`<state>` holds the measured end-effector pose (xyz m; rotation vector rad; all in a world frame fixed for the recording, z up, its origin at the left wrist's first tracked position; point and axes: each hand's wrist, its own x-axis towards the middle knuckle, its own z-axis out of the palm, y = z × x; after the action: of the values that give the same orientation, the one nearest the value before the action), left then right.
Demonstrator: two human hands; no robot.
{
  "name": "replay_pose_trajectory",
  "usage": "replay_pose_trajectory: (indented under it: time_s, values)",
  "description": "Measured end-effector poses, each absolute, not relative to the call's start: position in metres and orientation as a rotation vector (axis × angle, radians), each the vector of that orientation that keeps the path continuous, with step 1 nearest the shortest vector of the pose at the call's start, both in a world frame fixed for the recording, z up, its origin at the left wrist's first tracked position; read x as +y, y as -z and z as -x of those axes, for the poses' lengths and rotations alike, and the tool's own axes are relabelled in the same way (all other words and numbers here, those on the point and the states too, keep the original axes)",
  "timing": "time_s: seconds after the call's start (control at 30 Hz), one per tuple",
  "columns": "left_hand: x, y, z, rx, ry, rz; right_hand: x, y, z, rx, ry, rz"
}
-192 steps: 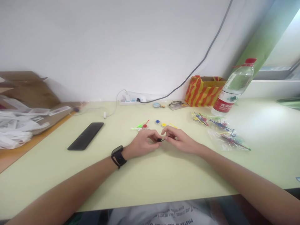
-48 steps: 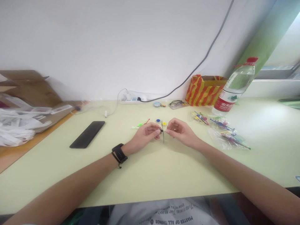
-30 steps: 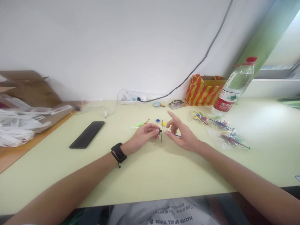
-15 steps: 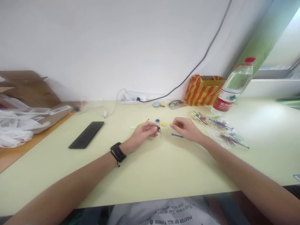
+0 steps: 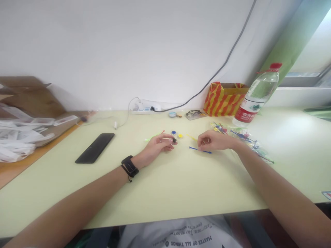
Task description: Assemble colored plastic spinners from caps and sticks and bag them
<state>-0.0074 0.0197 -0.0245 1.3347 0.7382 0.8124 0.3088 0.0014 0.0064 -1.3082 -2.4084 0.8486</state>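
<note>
My left hand (image 5: 161, 143) is closed, its thumb and fingertips pinching a small black piece (image 5: 174, 140) whose exact kind I cannot make out. My right hand (image 5: 213, 139) has its fingers curled into a pinch at a thin blue plastic stick (image 5: 193, 148), which lies at the table surface. A yellow stick (image 5: 191, 137) lies just behind those fingers. Between the hands and farther back are a blue round piece (image 5: 173, 132) and a yellow round piece (image 5: 180, 136). Partly hidden behind my left hand lies a light-green stick (image 5: 147, 140) with a red tip near it.
Clear bags of coloured plastic parts (image 5: 243, 136) lie to the right, below a large water bottle (image 5: 247, 106) and a striped bag (image 5: 222, 100). A black phone (image 5: 95, 148) is at left. A power strip (image 5: 144, 109) and a cardboard box (image 5: 28, 91) stand farther back.
My right hand has moved right and slightly down, onto the blue stick, uncovering more of it and the yellow stick. My left hand stays nearly in place with the black piece.
</note>
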Motion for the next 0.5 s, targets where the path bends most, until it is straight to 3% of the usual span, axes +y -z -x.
replay_pose_trajectory:
  time_s: [0.5]
  values:
    - [0.0192,0.0190,0.0071,0.744,-0.817,-1.230,0.0044,-0.0042,-0.3114,-2.430,-0.850,1.375]
